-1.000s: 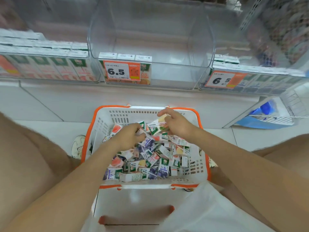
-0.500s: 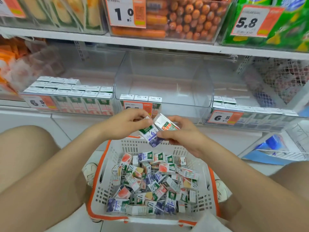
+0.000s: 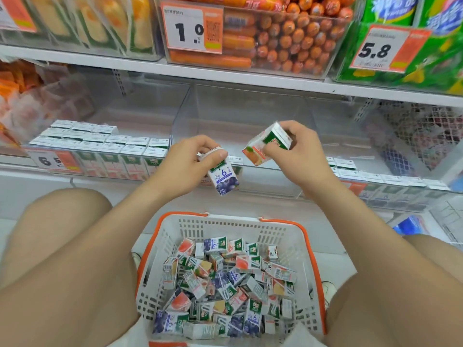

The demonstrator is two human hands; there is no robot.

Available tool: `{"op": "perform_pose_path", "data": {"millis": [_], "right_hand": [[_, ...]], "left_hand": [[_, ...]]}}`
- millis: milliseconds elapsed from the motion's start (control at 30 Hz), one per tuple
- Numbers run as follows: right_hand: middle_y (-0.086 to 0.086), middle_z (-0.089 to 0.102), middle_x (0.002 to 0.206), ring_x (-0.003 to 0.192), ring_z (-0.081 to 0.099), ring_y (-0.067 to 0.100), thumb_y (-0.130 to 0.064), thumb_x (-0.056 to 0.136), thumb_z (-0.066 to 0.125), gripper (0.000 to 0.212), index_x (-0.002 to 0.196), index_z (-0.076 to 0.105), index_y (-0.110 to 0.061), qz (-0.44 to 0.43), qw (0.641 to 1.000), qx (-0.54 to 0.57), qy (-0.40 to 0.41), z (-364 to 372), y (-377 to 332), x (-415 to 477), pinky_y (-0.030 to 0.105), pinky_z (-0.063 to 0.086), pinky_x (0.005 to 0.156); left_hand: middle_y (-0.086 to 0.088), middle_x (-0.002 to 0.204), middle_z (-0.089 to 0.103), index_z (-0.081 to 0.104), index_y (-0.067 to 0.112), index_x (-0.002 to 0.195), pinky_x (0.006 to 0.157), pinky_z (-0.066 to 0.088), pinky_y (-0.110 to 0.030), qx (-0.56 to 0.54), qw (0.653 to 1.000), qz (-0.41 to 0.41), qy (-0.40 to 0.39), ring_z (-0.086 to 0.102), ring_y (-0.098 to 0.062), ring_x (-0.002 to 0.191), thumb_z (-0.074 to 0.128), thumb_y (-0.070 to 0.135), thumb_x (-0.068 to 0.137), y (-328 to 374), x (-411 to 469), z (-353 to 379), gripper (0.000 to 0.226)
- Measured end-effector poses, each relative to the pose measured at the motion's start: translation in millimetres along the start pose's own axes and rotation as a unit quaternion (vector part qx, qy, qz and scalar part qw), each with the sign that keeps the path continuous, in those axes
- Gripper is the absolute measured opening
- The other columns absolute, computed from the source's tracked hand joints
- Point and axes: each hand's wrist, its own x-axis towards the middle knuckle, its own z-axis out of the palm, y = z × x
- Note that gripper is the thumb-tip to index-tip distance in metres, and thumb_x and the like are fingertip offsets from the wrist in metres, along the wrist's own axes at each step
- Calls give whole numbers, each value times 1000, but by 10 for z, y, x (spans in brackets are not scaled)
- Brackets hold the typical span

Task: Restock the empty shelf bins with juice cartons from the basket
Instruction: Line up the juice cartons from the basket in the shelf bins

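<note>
1. Both hands have lifted off the far rim of the basket (image 3: 225, 229) since half a second ago and drawn apart. They now hang at the front of the middle bin (image 3: 240, 113), one carton in each.
2. On the left hand (image 3: 188, 164), thumb and fingers (image 3: 209, 144) pinch the top of a blueberry carton (image 3: 224, 179), which hangs upright just before that bin's front lip.
3. On the right hand (image 3: 300, 154), the fingers (image 3: 292, 127) curl round a green-topped carton (image 3: 255, 151), held tilted and slightly higher at the same bin's opening.
4. Neither carton is inside yet. The middle bin is nearly bare, with only a carton top or two showing at its lip beside the left hand.
5. Left of the middle bin, the left-side bin (image 3: 140, 123) has its front rows filled and its back bare. On the other side, the right-side bin (image 3: 350, 136) holds only a few rows along the front.
6. Below the middle bin, between the person's knees, the basket is heaped with mixed cartons.
7. By that reckoning the restock is in its early part, with the middle bin to fill, both neighbours to top up and most of the stock unshelved.
</note>
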Motion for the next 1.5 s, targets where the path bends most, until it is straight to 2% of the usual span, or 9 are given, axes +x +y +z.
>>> {"op": "perform_pose_path", "data": {"millis": [200, 367, 467, 600, 767, 933, 1133, 1367, 1500], "right_hand": [[2, 72, 111, 103, 65, 31, -27, 92, 77, 35, 125, 69, -16, -69, 950, -287, -102, -16, 275, 286, 27, 40, 82], [-1, 70, 102, 92, 62, 25, -21, 102, 60, 14, 114, 68, -20, -44, 927, -283, -243, 122, 317, 403, 32, 43, 77], [4, 73, 99, 94, 63, 28, -20, 100, 46, 26, 106, 71, -15, -43, 909, -309, -278, 186, 296, 409, 38, 50, 82], [14, 69, 87, 87, 62, 37, -24, 93, 34, 37, 93, 67, -6, -56, 883, -356, -300, 226, 257, 377, 46, 52, 81], [5, 76, 116, 113, 66, 25, -20, 104, 44, 37, 128, 71, -15, -80, 937, -273, -203, 34, 25, 277, 37, 48, 105], [0, 76, 112, 101, 75, 13, -23, 88, 83, 36, 122, 72, -21, -5, 982, 23, -188, -425, -191, -15, 35, 61, 94], [4, 78, 106, 96, 77, 16, -17, 82, 89, 44, 122, 71, -18, -8, 990, 17, -136, -1082, -71, -64, 35, 61, 93], [-7, 74, 106, 87, 73, 7, -20, 91, 81, 39, 128, 70, -19, -56, 981, -151, -105, -1777, 246, -12, 31, 60, 85], [-5, 72, 116, 102, 69, 15, -17, 96, 73, 35, 129, 68, -22, -68, 966, -248, 8, -2031, 460, 65, 39, 54, 100]], "left_hand": [[17, 98, 72, 72, 33, 111, 66, 46, -27, 47, 998, 7, 51, 59, -5, 65, 60, 45, 104, -7, 27, 35, 19], [17, 101, 72, 74, 27, 119, 69, 46, -23, 12, 999, 1, 36, 59, -2, 72, 61, 40, 104, 24, 26, 136, 23], [6, 118, 72, 69, 25, 135, 71, 41, -14, 49, 999, 10, 8, 60, 4, 78, 53, 37, 108, 40, 26, 172, 33], [13, 91, 60, 63, 25, 143, 58, 37, -6, 4, 1000, -4, -13, 54, 10, 58, 50, 23, 110, 150, -4, 211, 35], [15, 97, 67, 61, 29, 144, 71, 53, -19, -88, 994, 28, -55, 63, 0, 74, 61, 19, 106, 265, -35, 229, 39], [-2, 121, 74, 64, 18, 130, 94, 61, -37, -204, 978, 17, -40, 75, -17, 105, 71, 19, 100, 550, 18, 447, 31], [-3, 108, 78, 69, 12, 123, 80, 59, -23, -222, 973, 51, -43, 76, -14, 97, 73, 15, 99, 1073, 226, 849, 25], [-4, 110, 79, 63, 15, 132, 91, 63, -44, -218, 969, 65, -97, 78, -20, 97, 75, 19, 98, 1517, 579, 1520, 36], [9, 109, 75, 70, 19, 121, 89, 53, -20, -96, 986, 135, -19, 69, 0, 98, 62, 21, 105, 1568, 647, 1822, 18]]}}
